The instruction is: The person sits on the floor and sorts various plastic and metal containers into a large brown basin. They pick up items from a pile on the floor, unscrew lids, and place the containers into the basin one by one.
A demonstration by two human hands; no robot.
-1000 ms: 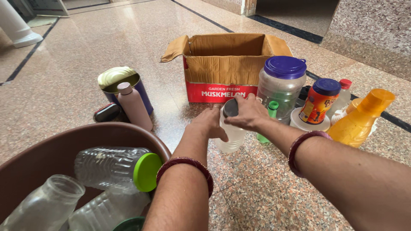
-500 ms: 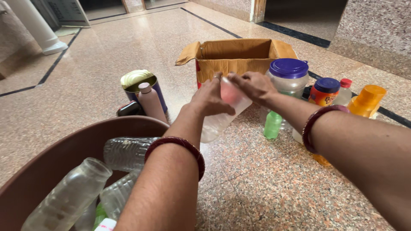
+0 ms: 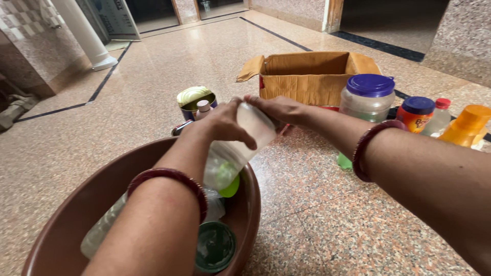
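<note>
My left hand [image 3: 220, 125] grips a clear plastic bottle [image 3: 240, 143] around its body. The bottle is tilted, held in the air over the far rim of a brown round tub [image 3: 253, 204]. My right hand [image 3: 279, 108] holds the bottle's upper end with its fingers. Inside the tub lie other clear bottles [image 3: 105, 230], one with a light green cap [image 3: 227, 179], and a dark green lid [image 3: 215, 245]. Both my wrists wear dark red bangles.
An open cardboard box [image 3: 312, 76] stands on the granite floor behind my hands. Right of it are a clear jar with a blue lid [image 3: 365, 99], an orange jar with a blue lid [image 3: 415, 115], an orange bottle [image 3: 468, 125] and a small green bottle [image 3: 343, 161]. A tin can [image 3: 192, 98] and pink bottle [image 3: 204, 108] stand at left.
The clear bottle has been lifted off the floor and carried left toward the tub, held by both hands. My view has swung left and downward over the tub.
</note>
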